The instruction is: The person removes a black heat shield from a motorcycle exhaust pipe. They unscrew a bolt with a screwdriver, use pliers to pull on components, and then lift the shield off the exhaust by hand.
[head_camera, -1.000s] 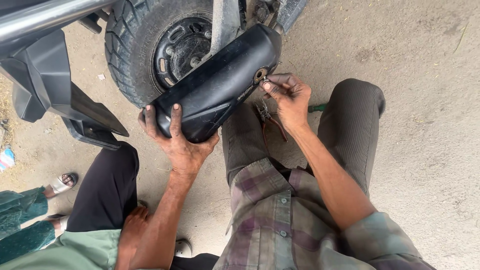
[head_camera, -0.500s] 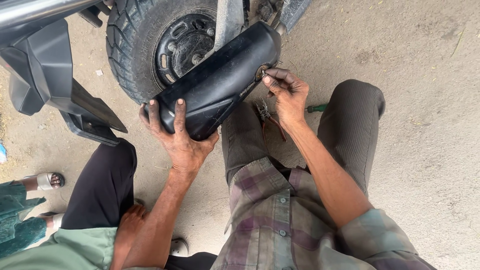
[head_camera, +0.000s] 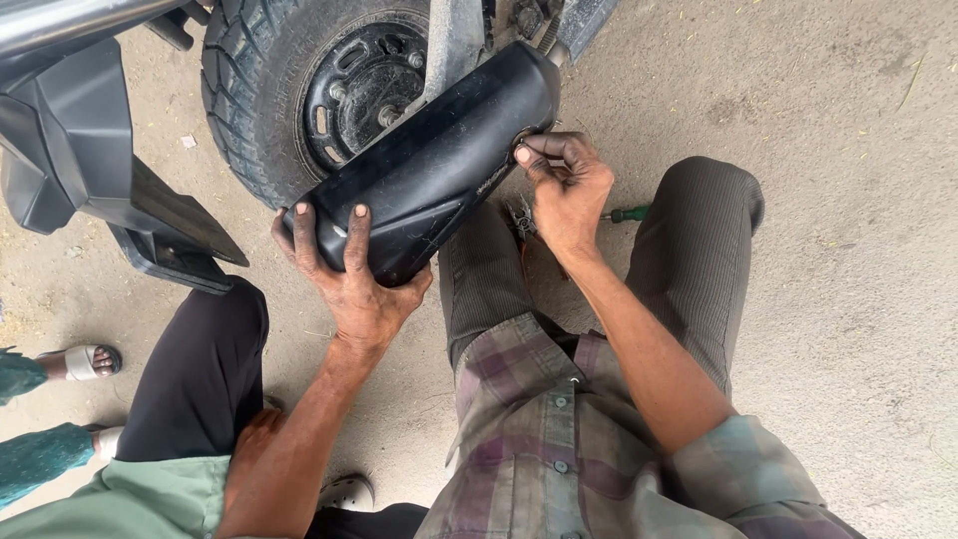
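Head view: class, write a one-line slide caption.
Left hand grips a black exhaust cover beside the rear wheel; right hand pinches its mounting point.

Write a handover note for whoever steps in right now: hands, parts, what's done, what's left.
Left hand: gripping the lower end of the black exhaust muffler, holding it up beside the rear wheel.
Right hand: fingertips pinched at a fastener on the muffler's upper end; no tool in it.
Green-handled screwdriver: on the ground by the right knee.
Done: muffler sits against the wheel.
Left: the fastener is not visibly finished; keep supporting the muffler.
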